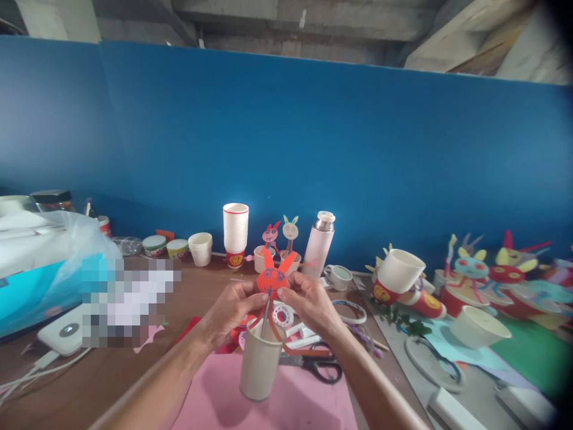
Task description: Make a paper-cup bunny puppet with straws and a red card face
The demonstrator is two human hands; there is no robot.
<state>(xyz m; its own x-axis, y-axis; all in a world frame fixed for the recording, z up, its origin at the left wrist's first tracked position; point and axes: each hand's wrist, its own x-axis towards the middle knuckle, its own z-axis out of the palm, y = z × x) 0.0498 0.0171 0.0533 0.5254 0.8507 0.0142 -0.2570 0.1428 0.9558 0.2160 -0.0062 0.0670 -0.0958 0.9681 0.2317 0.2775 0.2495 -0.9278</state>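
My left hand and my right hand both pinch an orange paper rabbit head with long ears and drawn purple eyes. It sits on a thin stick that runs down into a plain paper cup. The cup stands upright on a pink sheet, just below my hands. An orange paper strip curls from the cup's rim toward my right wrist. Black-handled scissors and a roll of tape lie right behind the cup.
A tall cup stack, short cups, small tubs, two stick rabbit figures and a white flask line the blue wall. Finished paper-cup animals crowd the right. A plastic-covered box and a power bank sit left.
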